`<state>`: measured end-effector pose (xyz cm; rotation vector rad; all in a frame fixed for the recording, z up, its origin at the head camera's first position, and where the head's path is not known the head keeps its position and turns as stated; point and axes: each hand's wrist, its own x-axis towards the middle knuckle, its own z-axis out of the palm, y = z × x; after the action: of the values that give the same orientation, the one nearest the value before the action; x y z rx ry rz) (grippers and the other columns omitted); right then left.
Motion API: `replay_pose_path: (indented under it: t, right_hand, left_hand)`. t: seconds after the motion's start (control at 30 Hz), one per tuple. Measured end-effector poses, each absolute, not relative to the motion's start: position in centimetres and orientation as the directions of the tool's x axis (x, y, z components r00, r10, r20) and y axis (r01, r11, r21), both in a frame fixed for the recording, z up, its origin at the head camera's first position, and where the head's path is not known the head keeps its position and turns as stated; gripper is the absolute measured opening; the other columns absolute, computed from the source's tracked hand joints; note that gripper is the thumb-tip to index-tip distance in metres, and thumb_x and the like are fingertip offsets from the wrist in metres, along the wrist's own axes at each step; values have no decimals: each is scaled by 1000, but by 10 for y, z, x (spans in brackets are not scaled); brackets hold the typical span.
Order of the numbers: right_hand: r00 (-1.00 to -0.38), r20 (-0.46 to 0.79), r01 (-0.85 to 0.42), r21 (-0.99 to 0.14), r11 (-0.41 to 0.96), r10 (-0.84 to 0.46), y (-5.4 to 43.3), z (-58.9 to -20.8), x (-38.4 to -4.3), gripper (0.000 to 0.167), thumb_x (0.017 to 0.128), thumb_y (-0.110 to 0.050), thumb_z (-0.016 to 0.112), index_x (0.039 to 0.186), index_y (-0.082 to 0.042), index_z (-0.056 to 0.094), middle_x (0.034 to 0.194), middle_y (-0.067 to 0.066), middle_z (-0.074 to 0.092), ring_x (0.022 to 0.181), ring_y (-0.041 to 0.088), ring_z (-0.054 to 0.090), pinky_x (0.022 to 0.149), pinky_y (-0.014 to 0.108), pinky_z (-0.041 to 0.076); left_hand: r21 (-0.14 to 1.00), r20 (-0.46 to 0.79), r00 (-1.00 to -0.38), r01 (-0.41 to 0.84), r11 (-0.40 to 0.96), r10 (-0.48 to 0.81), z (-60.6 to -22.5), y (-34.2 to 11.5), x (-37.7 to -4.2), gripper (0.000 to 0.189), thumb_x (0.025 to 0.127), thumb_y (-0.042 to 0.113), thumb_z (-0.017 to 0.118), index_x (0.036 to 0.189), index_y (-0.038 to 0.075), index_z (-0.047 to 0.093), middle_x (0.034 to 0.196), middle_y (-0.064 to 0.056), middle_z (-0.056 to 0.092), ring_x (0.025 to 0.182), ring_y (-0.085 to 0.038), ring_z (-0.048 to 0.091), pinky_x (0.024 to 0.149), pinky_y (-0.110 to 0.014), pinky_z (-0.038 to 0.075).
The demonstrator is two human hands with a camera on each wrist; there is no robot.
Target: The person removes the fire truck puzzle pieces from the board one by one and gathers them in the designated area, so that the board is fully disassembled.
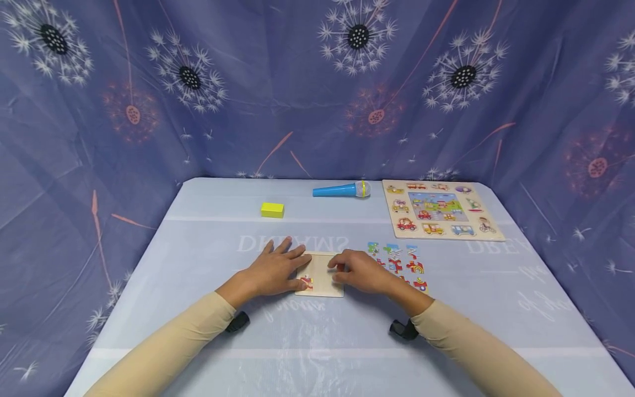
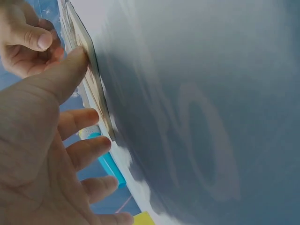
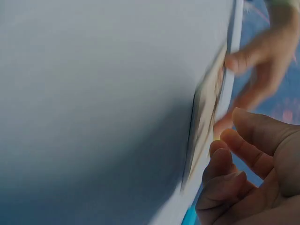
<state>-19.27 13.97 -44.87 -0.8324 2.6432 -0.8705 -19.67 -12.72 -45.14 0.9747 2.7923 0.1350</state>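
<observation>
A small wooden puzzle tray [image 1: 324,282] lies on the table, with a red-and-white jigsaw piece [image 1: 307,282] in its near left corner. My left hand [image 1: 275,268] is spread over the tray's left side, its thumb touching the piece at that corner. Above the tray's right part hovers my right hand [image 1: 364,271], fingers loosely bent. In the right wrist view a gap separates its thumb [image 3: 255,126] from the fingers, and nothing shows between them. Colourful jigsaw pieces [image 1: 415,268] lie in columns to the right, partly hidden by my right hand and forearm.
A yellow block [image 1: 272,210] and a blue toy microphone [image 1: 337,191] lie farther back. At the back right is a larger wooden vehicle puzzle board [image 1: 397,229]. A patterned blue curtain [image 1: 278,110] encloses the table's back and sides.
</observation>
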Motion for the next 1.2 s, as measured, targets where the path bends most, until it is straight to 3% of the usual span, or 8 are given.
replay_pose_path:
  t: [0.23, 0.43, 0.67, 0.93, 1.2]
  right_hand:
    - [-763, -37, -519, -561, 645, -646, 100, -455, -184, 26, 89, -14, 76, 114, -8, 74, 91, -1, 61, 80, 10, 51, 74, 29, 44]
    - [-783, -63, -487, -558, 672, -619, 91, -458, -179, 28, 87, -15, 79, 114, -9, 75, 93, -1, 59, 81, 10, 49, 73, 29, 43]
    - [-815, -84, -427, -582, 692, -573, 82, -458, -179, 23, 82, -11, 84, 101, -8, 72, 94, 0, 61, 84, 12, 50, 76, 33, 44]
    - [-835, -95, -360, -651, 668, -543, 78, -456, -178, 28, 78, -4, 83, 97, -6, 64, 79, -3, 58, 72, 10, 51, 68, 28, 43]
    - [-856, -109, -303, -688, 660, -506, 76, -457, -177, 27, 77, 0, 83, 94, -6, 63, 77, -5, 59, 69, 10, 52, 65, 26, 44]
  left_hand:
    - [182, -131, -742, 634, 752, 657, -451, -133, -195, 83, 89, 68, 63, 155, 20, 46, 163, -7, 37, 152, -46, 22, 113, -73, 20]
    - [190, -151, -722, 649, 736, 675, -451, -136, -194, 85, 86, 70, 66, 155, 23, 47, 165, -7, 34, 153, -46, 18, 114, -73, 19]
    - [186, -152, -720, 652, 735, 677, -449, -136, -194, 84, 85, 69, 68, 153, 22, 50, 164, -8, 36, 153, -46, 19, 114, -73, 19]
    - [190, -161, -726, 642, 743, 668, -450, -136, -194, 84, 85, 69, 68, 153, 24, 49, 165, -7, 35, 153, -45, 18, 114, -73, 18]
    - [184, -161, -728, 641, 745, 666, -453, -135, -196, 85, 84, 70, 68, 153, 24, 49, 165, -7, 34, 154, -44, 17, 115, -72, 17]
